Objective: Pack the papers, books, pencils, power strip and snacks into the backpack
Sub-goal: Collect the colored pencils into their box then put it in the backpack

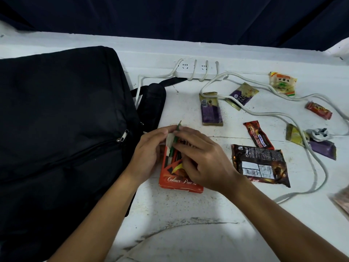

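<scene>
I see both hands working at the orange colour pencil box (179, 181), which lies flat on the white tabletop (188, 224) just right of the black backpack (62, 120). My left hand (149, 154) has its fingers curled around the box's open far end, pinching the white flap there. My right hand (204, 163) lies over the box with its fingers bent, pinching a green pencil (175, 138) whose tip sticks out past the box toward the far side. The backpack lies on the left with its zipper closed, one strap spilling out to its right.

The white power strip (198, 69) sits at the far side of the tabletop, its cable (283, 115) looping rightward over and between the snacks. Two purple wafer packs (211, 112), a red bar (258, 135), a dark brown packet (260, 165) and other small wrappers lie scattered right of my hands.
</scene>
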{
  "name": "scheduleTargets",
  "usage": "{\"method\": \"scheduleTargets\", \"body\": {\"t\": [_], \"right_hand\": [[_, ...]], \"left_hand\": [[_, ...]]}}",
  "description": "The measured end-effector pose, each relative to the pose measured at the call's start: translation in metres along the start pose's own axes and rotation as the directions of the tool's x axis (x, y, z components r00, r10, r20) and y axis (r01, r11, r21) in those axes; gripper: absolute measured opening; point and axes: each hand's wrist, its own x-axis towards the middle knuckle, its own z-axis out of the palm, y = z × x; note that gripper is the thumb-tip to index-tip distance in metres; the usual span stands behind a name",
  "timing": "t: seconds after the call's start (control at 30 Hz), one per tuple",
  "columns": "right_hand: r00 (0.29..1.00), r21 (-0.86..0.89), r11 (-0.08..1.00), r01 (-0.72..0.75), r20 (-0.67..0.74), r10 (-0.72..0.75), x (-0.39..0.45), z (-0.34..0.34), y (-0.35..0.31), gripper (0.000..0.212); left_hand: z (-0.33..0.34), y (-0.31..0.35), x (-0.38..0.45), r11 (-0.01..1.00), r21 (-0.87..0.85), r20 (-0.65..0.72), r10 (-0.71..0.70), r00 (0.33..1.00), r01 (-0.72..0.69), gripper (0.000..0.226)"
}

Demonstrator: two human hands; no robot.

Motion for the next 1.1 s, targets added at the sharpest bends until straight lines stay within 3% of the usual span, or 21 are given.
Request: {"method": "scheduleTargets", "body": {"t": [0.23,0.33,0.43,0.5,0.6,0.67,0.8,0.93,1.1], "right_hand": [[0.992,0.045,0.994,0.104,-0.069,-0.101,-0.011,0.005,-0.006,0.025],[0.981,0.086,0.990,0.111,-0.171,-0.095,-0.014,0.008,-0.006,0.024],[0.925,0.213,0.975,-0.062,-0.354,0.137,-0.019,0.010,-0.001,0.024],[0.827,0.357,0.901,-0.248,-0.406,0.389,-0.019,0.010,0.004,0.025],[0.657,0.692,0.599,-0.402,-0.238,0.716,-0.018,0.012,0.009,0.028],[0.629,0.800,0.432,-0.416,-0.089,0.772,-0.020,0.015,0.010,0.030],[0.673,0.743,0.464,-0.482,-0.026,0.740,-0.024,0.019,0.010,0.021],[0.653,0.766,0.436,-0.473,-0.027,0.757,-0.025,0.018,0.010,0.018],[0.651,0.760,0.442,-0.477,-0.033,0.758,-0.027,0.018,0.010,0.020]], "left_hand": [[0.000,0.001,-0.002,0.994,0.105,-0.015,0.010,1.000,-0.008,0.030],[-0.001,0.002,-0.003,0.990,0.138,0.011,0.023,1.000,-0.024,0.035],[-0.001,0.004,-0.004,0.989,0.143,0.010,0.045,0.999,-0.046,0.037],[0.000,0.005,-0.004,0.990,0.131,0.002,0.053,0.999,-0.053,0.038],[0.001,0.006,-0.005,0.991,0.112,-0.016,0.071,0.997,-0.069,0.038],[0.002,0.008,-0.005,0.990,0.111,-0.018,0.085,0.996,-0.082,0.040],[0.003,0.008,-0.004,0.991,0.104,-0.028,0.090,0.996,-0.087,0.051],[0.004,0.007,-0.003,0.994,0.098,-0.040,0.055,0.998,-0.051,0.063],[0.004,0.007,-0.004,0.985,0.165,-0.024,0.051,0.998,-0.046,0.053]]}}
